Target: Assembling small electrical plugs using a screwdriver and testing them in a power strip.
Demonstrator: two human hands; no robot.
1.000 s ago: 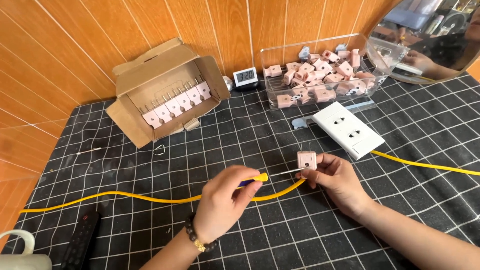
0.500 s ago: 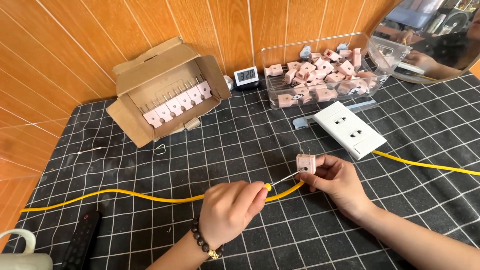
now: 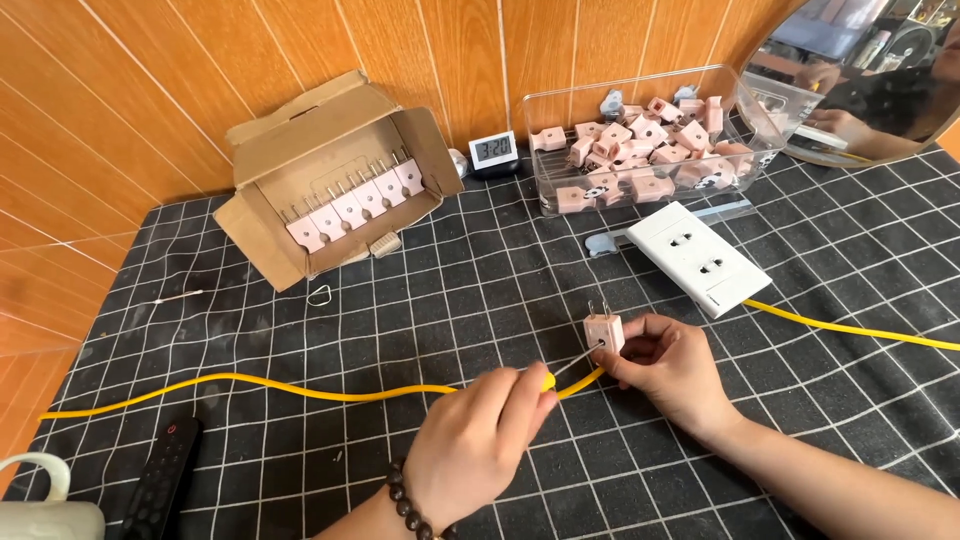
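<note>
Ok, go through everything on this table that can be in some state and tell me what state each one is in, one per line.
Pink plug: held upright in the right hand, prongs up.
Screwdriver: gripped by the left hand, tip at the plug's side.
Cardboard box: open, on its side, plugs lined up inside.
Clear bin: uncovered, piled with pink plugs.
White socket plate: lying flat, nothing plugged in.
Digital clock: display on.
Yellow cable: laid slack across the mat.

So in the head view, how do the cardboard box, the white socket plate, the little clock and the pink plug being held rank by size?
Largest to smallest:
1. cardboard box
2. white socket plate
3. and 4. small clock and pink plug in the right hand: they look alike, and the plug sits nearer, so no ranking.
</note>
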